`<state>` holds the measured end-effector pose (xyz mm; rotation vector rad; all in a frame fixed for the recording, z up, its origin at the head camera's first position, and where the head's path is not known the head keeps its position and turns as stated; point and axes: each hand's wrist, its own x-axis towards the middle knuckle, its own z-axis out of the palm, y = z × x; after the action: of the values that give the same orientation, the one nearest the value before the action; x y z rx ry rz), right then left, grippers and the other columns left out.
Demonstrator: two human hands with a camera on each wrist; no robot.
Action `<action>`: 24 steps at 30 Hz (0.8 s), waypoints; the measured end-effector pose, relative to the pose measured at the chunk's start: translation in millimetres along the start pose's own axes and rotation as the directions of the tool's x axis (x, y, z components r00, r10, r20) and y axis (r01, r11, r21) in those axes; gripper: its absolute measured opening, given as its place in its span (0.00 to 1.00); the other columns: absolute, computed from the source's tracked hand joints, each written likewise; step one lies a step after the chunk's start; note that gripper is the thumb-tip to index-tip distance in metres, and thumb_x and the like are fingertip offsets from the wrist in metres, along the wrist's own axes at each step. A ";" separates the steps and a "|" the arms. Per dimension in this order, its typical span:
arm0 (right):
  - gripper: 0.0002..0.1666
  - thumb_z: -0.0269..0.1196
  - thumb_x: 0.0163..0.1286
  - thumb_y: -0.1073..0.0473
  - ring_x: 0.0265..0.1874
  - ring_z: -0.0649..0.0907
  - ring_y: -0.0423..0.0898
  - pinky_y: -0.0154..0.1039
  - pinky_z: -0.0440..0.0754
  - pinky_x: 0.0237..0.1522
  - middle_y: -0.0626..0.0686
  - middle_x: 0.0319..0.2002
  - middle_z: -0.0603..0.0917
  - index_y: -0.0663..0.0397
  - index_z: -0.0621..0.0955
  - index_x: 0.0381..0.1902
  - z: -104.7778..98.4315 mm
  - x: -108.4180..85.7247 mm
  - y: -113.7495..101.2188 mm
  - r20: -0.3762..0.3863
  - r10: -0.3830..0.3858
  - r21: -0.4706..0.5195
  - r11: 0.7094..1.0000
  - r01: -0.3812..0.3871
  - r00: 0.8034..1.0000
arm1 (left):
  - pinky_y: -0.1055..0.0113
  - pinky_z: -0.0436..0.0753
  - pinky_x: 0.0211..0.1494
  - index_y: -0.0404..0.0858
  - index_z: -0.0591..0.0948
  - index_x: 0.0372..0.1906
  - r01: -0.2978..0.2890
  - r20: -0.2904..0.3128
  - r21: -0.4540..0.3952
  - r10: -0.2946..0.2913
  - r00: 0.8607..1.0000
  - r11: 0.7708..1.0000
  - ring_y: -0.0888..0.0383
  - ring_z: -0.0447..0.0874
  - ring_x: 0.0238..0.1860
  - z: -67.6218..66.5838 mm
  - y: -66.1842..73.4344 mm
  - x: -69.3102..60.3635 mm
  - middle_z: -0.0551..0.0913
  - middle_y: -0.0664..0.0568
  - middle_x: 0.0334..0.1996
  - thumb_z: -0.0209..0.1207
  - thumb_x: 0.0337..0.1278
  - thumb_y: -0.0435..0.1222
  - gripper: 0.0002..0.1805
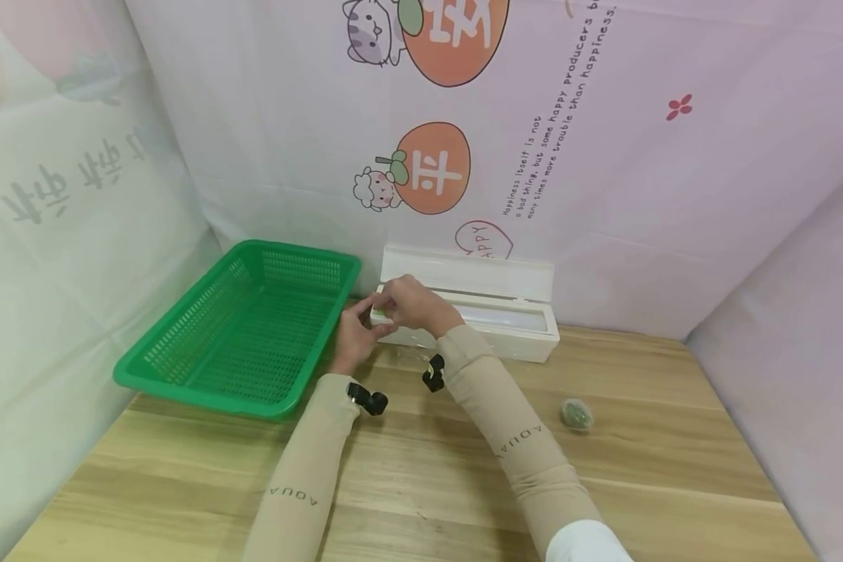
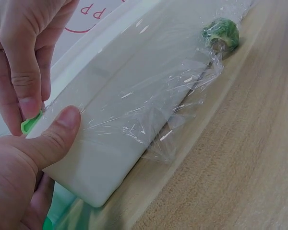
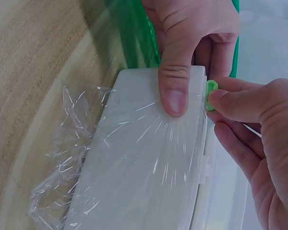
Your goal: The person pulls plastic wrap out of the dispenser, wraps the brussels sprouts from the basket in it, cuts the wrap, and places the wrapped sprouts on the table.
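Observation:
A long white cling film dispenser (image 1: 527, 345) stands against the back cloth with its lid raised. My left hand (image 1: 354, 341) grips its left end, the thumb pressing clear film (image 3: 153, 163) onto the white face. At that same end my right hand (image 1: 416, 304) pinches a small light-green slide cutter (image 3: 211, 88) between thumb and finger, on the edge beside the left thumb. The film's crumpled loose edge hangs over the dispenser's front side, down to the table. A small green vegetable piece wrapped in film (image 1: 576, 415) lies apart, to the right on the table.
A green perforated plastic basket (image 1: 281, 407) stands close by on the left, its right rim near my left hand. The wood-grain table (image 1: 407, 484) spreads in front. Printed cloth (image 1: 632, 195) encloses the back and both sides.

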<state>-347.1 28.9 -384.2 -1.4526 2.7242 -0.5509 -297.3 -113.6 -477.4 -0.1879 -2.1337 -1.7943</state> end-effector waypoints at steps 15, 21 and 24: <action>0.19 0.59 0.63 0.80 0.28 0.74 0.41 0.30 0.73 0.33 0.52 0.26 0.84 0.59 0.93 0.36 -3.6 -0.7 4.4 0.018 -0.065 -0.014 0.998 0.065 0.998 | 0.52 0.78 0.75 0.24 0.73 0.71 0.028 -0.013 0.009 -0.027 1.000 1.000 0.39 0.75 0.74 1.3 -0.9 1.3 0.74 0.31 0.72 0.75 0.53 0.24 0.39; 0.19 0.59 0.63 0.80 0.27 0.72 0.40 0.31 0.72 0.34 0.49 0.25 0.82 0.57 0.92 0.33 -4.8 -2.2 8.5 0.024 -0.095 -0.020 0.995 0.095 0.995 | 0.53 0.80 0.73 0.25 0.73 0.71 0.050 -0.016 0.007 -0.050 0.999 0.999 0.41 0.77 0.73 2.8 0.0 1.3 0.74 0.32 0.73 0.75 0.53 0.24 0.39; 0.18 0.60 0.64 0.79 0.29 0.75 0.41 0.32 0.76 0.36 0.52 0.30 0.87 0.58 0.93 0.37 -6.2 -3.1 8.5 0.035 -0.102 -0.012 0.995 0.102 0.994 | 0.54 0.80 0.73 0.25 0.73 0.72 0.059 -0.020 0.009 -0.059 0.998 0.998 0.41 0.77 0.73 2.7 0.0 0.9 0.74 0.33 0.73 0.74 0.53 0.24 0.39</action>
<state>-353.3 37.6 -381.5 -1.5962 2.6447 -0.5062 -298.6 -111.1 -477.5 -0.1052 -2.1546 -1.8104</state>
